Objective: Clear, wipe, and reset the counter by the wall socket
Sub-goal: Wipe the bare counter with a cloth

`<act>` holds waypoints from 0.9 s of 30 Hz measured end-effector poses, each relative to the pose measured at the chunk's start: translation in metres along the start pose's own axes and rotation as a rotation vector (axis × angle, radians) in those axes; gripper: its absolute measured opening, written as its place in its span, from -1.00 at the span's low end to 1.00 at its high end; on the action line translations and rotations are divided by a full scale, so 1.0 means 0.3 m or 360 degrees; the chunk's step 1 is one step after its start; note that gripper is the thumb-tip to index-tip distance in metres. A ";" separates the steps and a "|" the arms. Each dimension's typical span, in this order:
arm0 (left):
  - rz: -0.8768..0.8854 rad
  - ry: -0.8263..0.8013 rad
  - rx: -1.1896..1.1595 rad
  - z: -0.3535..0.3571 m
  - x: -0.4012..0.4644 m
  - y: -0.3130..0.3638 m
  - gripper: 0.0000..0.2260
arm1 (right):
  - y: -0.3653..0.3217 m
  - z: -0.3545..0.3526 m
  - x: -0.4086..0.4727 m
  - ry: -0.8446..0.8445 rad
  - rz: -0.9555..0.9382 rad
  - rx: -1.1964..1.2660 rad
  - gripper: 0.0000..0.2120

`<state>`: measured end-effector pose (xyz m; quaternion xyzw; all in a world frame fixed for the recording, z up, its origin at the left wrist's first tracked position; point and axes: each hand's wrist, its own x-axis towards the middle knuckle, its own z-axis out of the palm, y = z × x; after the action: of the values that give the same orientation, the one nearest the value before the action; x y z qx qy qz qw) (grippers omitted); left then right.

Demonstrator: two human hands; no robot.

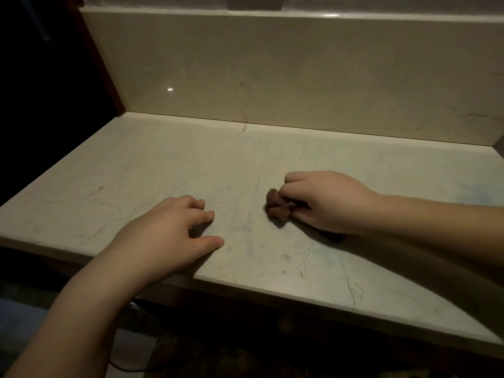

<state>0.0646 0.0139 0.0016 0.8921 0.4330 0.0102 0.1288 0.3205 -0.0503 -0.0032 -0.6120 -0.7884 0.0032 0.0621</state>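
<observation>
1. The right hand (331, 203) has its grip closed around a small bunched brown cloth (278, 208), fingers curled over it and pressing it down on the tabletop (136, 170); only a tuft shows past the fingertips.
2. The left hand (169, 230) holds nothing: its grip is loose, fingers lightly bent with the tips resting on the stone near the front edge.
3. The cloth sits about mid-tabletop, well apart from the back wall (300, 72). No wall socket is in view.
4. This looks like the wiping step. To do it well, I would open the cloth out flatter so more of it meets the stone, and work in overlapping strokes from the back seam toward the front edge.
5. The left hand can brace and should shift aside as strokes reach it.
</observation>
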 end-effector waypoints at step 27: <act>0.0018 -0.0034 0.0002 -0.003 -0.004 0.008 -0.53 | 0.079 -0.024 0.073 -0.0042 0.0454 0.0254 -0.91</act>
<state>0.0655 0.0118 0.0030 0.8946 0.4266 0.0012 0.1326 0.3389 -0.0237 0.0040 -0.7107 -0.6916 0.0826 0.0989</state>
